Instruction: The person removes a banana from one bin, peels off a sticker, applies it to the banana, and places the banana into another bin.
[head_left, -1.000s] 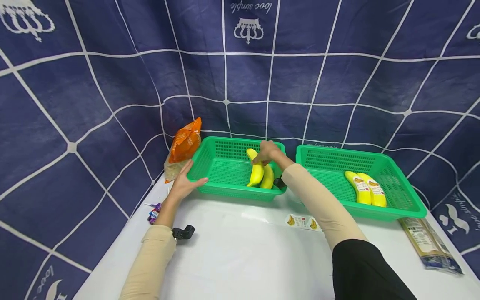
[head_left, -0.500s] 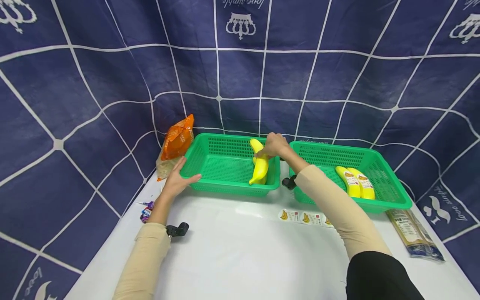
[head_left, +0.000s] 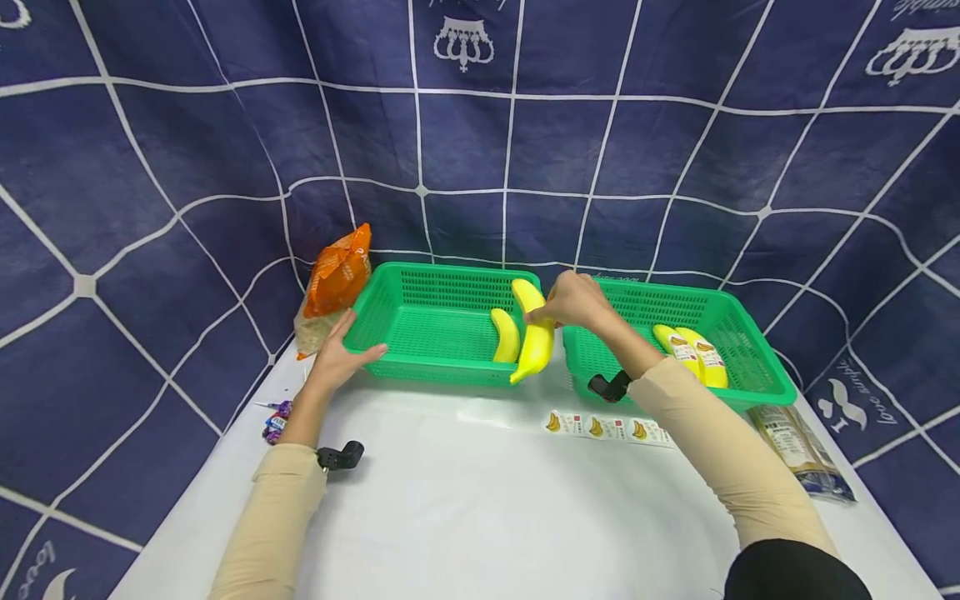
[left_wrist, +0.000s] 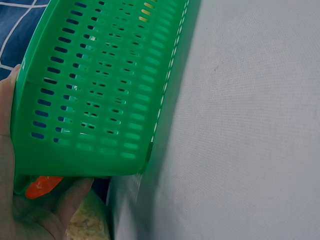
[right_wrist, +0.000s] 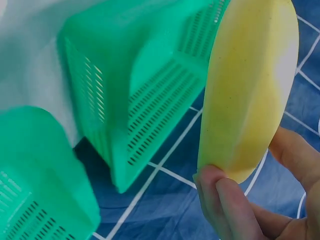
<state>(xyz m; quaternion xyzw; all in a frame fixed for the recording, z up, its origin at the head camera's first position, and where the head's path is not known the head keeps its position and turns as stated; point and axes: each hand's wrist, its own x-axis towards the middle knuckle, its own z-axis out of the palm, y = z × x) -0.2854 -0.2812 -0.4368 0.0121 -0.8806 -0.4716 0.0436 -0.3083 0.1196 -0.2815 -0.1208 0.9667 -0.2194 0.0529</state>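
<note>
Pinching the banana [head_left: 537, 340] mid-frame, your right hand [head_left: 577, 300] should find it light, smooth, best held mid-length; left hand [head_left: 334, 362] spread.

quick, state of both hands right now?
Left grip: open, thumb spread, at the end of the left green basket.
Right grip: closed, holding a yellow banana between thumb and fingers.

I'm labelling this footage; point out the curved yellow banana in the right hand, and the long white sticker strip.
Curved yellow banana [head_left: 537, 342], head view: middle of its body.
Long white sticker strip [head_left: 608, 429], head view: its middle.
</note>
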